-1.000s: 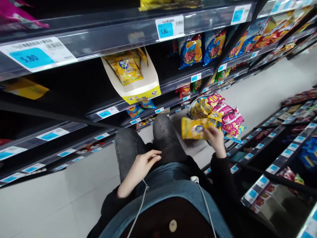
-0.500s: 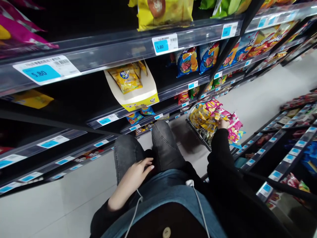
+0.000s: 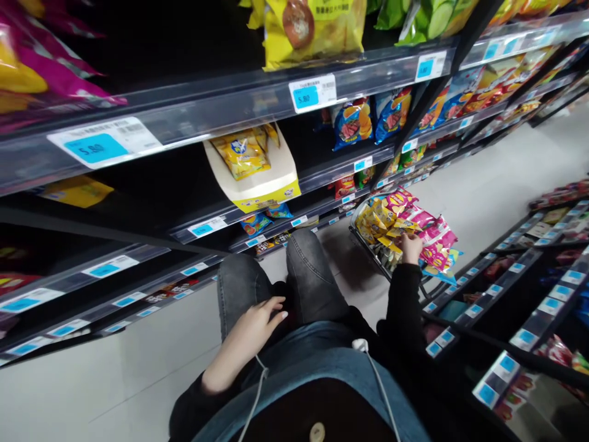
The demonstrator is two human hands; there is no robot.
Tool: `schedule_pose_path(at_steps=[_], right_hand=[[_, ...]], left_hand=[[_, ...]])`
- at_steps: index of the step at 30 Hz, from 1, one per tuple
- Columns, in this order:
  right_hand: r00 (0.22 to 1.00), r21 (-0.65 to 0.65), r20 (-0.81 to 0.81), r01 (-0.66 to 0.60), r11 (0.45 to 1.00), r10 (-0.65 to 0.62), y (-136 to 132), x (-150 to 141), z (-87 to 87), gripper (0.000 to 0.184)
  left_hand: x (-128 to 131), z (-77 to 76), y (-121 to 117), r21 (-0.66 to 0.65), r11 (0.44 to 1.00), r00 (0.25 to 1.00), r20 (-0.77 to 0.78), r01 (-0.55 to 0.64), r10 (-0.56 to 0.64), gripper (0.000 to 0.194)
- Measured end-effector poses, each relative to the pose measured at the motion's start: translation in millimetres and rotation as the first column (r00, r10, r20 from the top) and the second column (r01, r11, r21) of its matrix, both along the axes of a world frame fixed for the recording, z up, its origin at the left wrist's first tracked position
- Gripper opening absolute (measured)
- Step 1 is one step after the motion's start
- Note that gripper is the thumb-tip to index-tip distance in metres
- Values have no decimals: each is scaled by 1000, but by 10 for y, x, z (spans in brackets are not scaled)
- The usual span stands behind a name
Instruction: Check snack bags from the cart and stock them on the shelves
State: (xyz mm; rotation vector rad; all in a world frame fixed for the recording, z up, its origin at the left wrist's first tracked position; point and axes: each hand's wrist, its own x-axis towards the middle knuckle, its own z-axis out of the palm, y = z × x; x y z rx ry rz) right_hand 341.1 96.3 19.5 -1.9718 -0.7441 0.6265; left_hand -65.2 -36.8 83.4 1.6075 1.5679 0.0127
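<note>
At the shopping basket [image 3: 376,265], my right hand [image 3: 412,248] is closed at the edge of a yellow snack bag [image 3: 401,228]; its fingertips are partly hidden. Around it in the basket lie several yellow snack bags [image 3: 373,222] and pink chip bags [image 3: 435,236], heaped above the rim. My left hand [image 3: 255,325] hovers over my lap, holding nothing, with thumb and fingers apart. On the shelf ahead, a white and yellow display carton [image 3: 271,184] has a few yellow snack bags [image 3: 242,150] at its back.
Price-tagged shelves [image 3: 221,110] run along the left, with a large yellow chip bag [image 3: 317,31] on the upper level and blue chip bags [image 3: 352,123] below. Another shelf unit [image 3: 519,307] borders the aisle floor [image 3: 497,178] on the right. My knees [image 3: 313,270] are bent close to the shelves.
My right hand has carried a yellow snack bag from beside the basket onto the heap in it, then shifted slightly lower. My left hand moved a little down and opened from near-touching fingertips.
</note>
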Motion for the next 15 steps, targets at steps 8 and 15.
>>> schedule_pose_path(at_steps=[8, 15], right_hand=[[642, 337, -65, -706, 622, 764, 386, -1746, 618, 19], [297, -93, 470, -920, 381, 831, 1700, -3422, 1233, 20]], left_hand=[[70, 146, 44, -3, 995, 987, -125, 99, -99, 37], [-32, 197, -83, -1, 1000, 989, -145, 11, -11, 39]])
